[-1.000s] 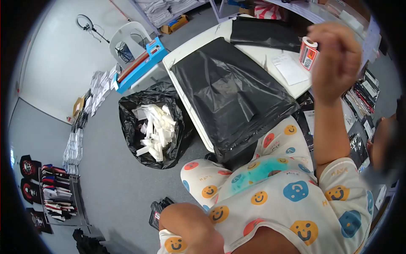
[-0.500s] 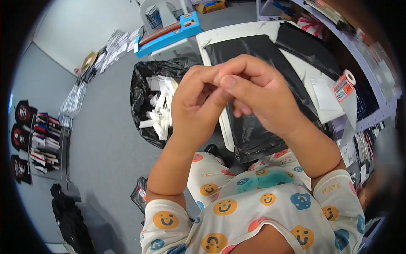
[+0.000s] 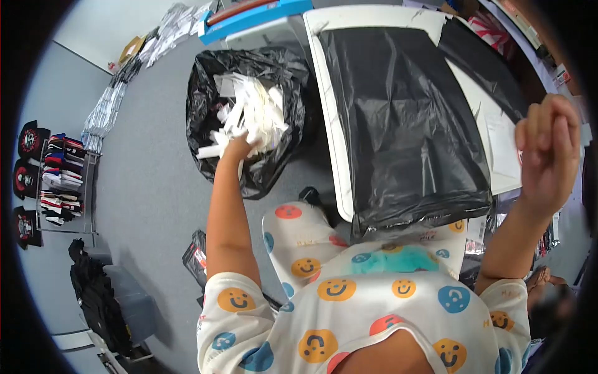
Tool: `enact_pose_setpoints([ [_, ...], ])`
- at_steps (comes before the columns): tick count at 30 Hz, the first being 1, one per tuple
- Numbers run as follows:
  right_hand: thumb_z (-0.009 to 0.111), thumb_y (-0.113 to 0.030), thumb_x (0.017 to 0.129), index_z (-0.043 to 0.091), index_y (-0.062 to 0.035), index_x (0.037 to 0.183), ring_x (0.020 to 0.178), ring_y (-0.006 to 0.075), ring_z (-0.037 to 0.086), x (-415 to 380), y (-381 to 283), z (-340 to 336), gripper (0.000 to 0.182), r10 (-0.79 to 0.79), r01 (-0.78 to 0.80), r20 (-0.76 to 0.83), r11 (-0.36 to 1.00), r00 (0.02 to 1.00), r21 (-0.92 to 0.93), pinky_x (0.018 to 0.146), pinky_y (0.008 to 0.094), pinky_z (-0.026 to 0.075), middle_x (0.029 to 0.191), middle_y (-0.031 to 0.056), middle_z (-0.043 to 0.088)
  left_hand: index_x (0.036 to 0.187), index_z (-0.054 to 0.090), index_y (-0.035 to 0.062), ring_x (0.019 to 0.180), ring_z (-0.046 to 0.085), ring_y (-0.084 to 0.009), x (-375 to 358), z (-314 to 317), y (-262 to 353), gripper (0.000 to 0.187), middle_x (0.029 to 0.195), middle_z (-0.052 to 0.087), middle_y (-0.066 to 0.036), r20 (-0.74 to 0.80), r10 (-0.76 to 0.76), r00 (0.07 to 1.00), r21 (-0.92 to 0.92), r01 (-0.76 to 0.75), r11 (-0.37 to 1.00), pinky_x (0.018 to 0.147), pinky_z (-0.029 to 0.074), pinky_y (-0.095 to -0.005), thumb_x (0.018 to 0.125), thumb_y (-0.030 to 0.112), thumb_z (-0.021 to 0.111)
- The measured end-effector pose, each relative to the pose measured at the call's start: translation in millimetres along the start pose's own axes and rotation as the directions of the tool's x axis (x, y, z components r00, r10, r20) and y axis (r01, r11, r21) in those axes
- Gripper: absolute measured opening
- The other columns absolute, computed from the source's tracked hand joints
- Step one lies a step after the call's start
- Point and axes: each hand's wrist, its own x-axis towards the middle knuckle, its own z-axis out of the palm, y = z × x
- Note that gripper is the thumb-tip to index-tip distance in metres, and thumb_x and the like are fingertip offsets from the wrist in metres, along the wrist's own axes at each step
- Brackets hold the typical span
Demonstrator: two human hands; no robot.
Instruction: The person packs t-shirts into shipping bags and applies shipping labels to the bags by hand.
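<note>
My left hand (image 3: pixel 238 148) is over the near side of a black trash bag (image 3: pixel 215 65), by the white paper strips and scraps (image 3: pixel 255 115) heaped in it. Its fingers look apart, and I see nothing held in them. My right hand (image 3: pixel 549 146) is raised at the right, beyond the table's edge, with its fingers curled in. Whatever it may hold is hidden. Between my hands a large black plastic-wrapped package (image 3: pixel 411 124) lies flat on the white table (image 3: pixel 333 137).
Another black plastic piece (image 3: pixel 483 68) lies at the table's far right, near a white paper sheet (image 3: pixel 501 146). A blue box (image 3: pixel 255 19) is behind the trash bag. Shirts hang on a rack (image 3: pixel 65 168) at far left. Part of another person (image 3: pixel 542 277) shows at lower right.
My hands, which were together above the package, have parted. The left moved to the trash bag and the right swung out to the right. The view has tilted down.
</note>
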Motion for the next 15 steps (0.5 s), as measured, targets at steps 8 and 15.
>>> enact_pose_setpoints([
  [8, 0.043, -0.009, 0.090, 0.049, 0.0051, 0.113, 0.064, 0.0074, 0.041, -42, -14, -60, 0.028, 0.059, -0.131, -0.226, 0.940, 0.972, -0.315, 0.060, 0.0222, 0.037, 0.074, 0.0019, 0.045, 0.110, 0.056, 0.0113, 0.101, 0.053, -0.0332, 18, -31, 8, 0.041, 0.107, 0.056, -0.018, -0.147, -0.265, 0.953, -0.144, 0.245, 0.959, 0.084, 0.042, -0.0392, 0.072, 0.003, 0.043],
  [15, 0.054, -0.025, 0.085, 0.056, -0.0093, 0.107, 0.077, 0.0077, 0.052, -81, 42, -129, 0.027, 0.599, -0.741, -0.438, 0.537, 0.671, -0.403, 0.069, 0.0217, 0.041, 0.087, -0.0003, 0.056, 0.106, 0.057, 0.0037, 0.105, 0.051, -0.0291, -9, -64, 177, 0.026, 0.110, 0.054, -0.015, -0.613, 0.309, 0.727, -0.226, -0.537, 0.813, 0.090, 0.039, -0.0332, 0.080, 0.003, 0.051],
])
